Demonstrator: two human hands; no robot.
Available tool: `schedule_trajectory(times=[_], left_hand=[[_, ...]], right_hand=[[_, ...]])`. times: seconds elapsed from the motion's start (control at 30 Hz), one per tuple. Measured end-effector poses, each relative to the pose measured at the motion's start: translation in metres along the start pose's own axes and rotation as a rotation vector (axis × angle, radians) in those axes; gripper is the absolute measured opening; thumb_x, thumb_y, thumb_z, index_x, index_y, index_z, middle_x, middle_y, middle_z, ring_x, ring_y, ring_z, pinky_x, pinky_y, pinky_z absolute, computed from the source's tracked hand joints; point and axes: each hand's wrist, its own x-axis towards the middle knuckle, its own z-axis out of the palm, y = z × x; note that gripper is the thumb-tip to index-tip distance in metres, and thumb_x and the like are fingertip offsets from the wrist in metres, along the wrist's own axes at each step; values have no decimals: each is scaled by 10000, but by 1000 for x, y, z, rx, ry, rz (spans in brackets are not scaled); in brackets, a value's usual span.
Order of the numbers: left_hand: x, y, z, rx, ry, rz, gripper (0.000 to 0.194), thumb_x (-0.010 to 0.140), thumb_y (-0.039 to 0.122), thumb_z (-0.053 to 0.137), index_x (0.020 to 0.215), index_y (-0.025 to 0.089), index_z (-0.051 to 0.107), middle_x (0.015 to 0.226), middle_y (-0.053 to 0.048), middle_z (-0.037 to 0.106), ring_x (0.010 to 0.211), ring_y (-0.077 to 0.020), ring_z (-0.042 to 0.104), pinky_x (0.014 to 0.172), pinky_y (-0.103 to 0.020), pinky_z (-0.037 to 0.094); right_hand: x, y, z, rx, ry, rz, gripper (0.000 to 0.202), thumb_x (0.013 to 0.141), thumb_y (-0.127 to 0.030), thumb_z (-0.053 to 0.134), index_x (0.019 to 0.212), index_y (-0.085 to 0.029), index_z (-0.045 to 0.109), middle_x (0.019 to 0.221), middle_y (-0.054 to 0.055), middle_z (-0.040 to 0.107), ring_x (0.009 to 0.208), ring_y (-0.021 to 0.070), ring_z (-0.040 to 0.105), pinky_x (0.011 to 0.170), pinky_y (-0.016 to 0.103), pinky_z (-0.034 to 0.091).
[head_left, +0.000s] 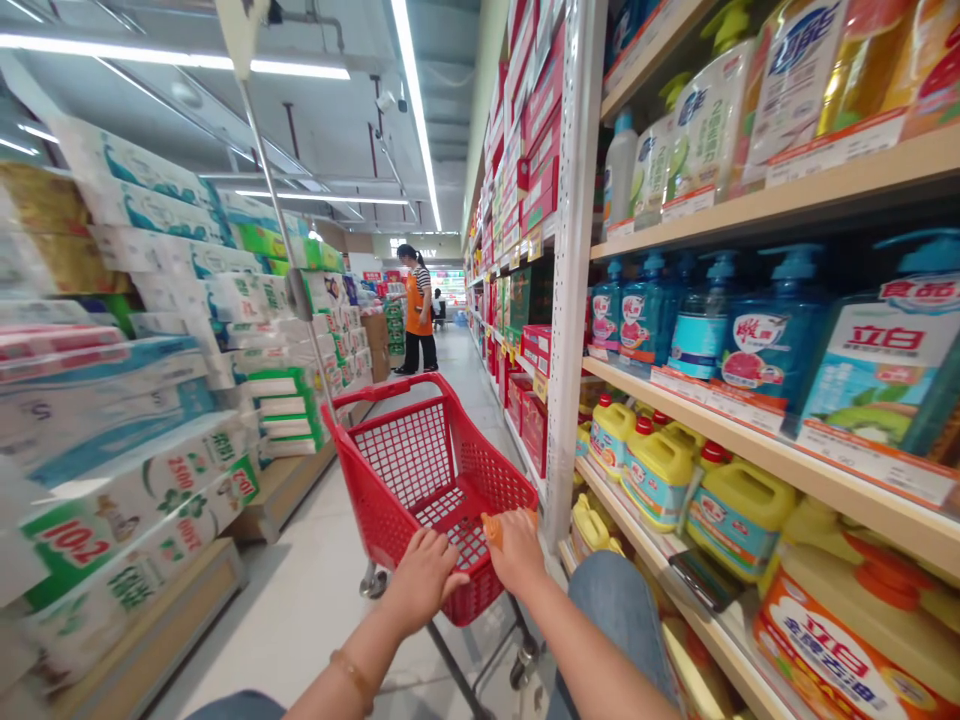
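Note:
A red shopping cart with a perforated basket stands in the aisle just in front of me. My left hand rests at the basket's near edge, palm down, its fingers somewhat apart and nothing visible in it. Beside it, my right hand is closed around an orange object at the basket's near right corner. Only one end of that object shows clearly; the rest is hidden by the fingers. No goods show inside the basket.
Shelves of dish soap bottles and yellow jugs line the right side. Stacked paper packs fill the left. A person in an orange apron stands farther along the aisle. A metal pole rises at the cart's left.

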Motion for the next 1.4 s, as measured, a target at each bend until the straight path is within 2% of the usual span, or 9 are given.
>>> schedule_trajectory(times=[0.17,0.3,0.43,0.63,0.77,0.87,1.0,1.27,1.4], left_hand=[[4,-5,0,-55,-20,8,396,918,567,381,897,218,566,916,-36,589,886,-210,482,920,-403,336],[6,-30,-6,-68,28,-71,412,902,591,405,965,222,577,965,-43,603,954,-215,498,970,-422,308],[13,-26,-4,-89,-6,-142,412,912,588,383,910,229,585,924,-24,622,921,-201,512,967,-425,299],[15,-26,-5,-36,-1,-188,450,907,602,376,908,213,603,930,-51,639,913,-214,524,924,-397,324],[11,-46,-12,62,30,-298,477,906,611,364,916,212,626,937,-63,641,946,-225,525,947,-402,309],[16,-39,-11,118,52,-343,482,919,599,339,915,218,634,918,-65,642,943,-231,525,970,-427,284],[25,-19,-8,113,59,-388,449,923,576,357,935,227,639,937,-71,650,950,-238,524,954,-433,284],[1,-55,-31,255,131,-451,441,904,579,398,906,214,646,920,-80,637,958,-252,510,1011,-452,264],[8,-42,-29,294,129,-497,420,923,534,379,893,210,646,902,-89,632,955,-263,504,1020,-479,248]], right_hand=[[-10,1,-6,92,-74,-163,210,942,-290,447,1002,-189,621,961,51,645,958,197,546,983,355,330],[3,14,-14,43,-41,-56,246,957,-297,416,945,-176,630,926,61,644,943,201,554,969,361,347],[-2,5,-4,45,43,45,232,938,-270,426,992,-172,629,972,74,647,1000,219,551,1007,392,333],[-21,10,-12,121,-9,-132,274,953,-308,425,1142,-212,600,1102,60,651,1083,202,552,1057,395,317],[-2,20,-21,51,-23,8,232,937,-270,434,1023,-202,639,1047,76,671,1051,213,578,1010,380,362],[8,2,-12,-61,-28,124,173,844,-203,518,943,-169,655,972,110,684,1004,250,596,1010,412,352],[6,-27,3,-55,-11,46,437,759,-179,577,1195,-143,586,1197,128,639,1145,264,547,1068,412,296],[9,28,-17,-38,14,167,311,919,-235,424,1126,-154,642,1152,125,672,1170,254,560,1025,395,357],[19,5,3,-17,62,187,350,872,-192,477,1192,-144,611,1221,127,640,1218,265,522,1078,434,302]])
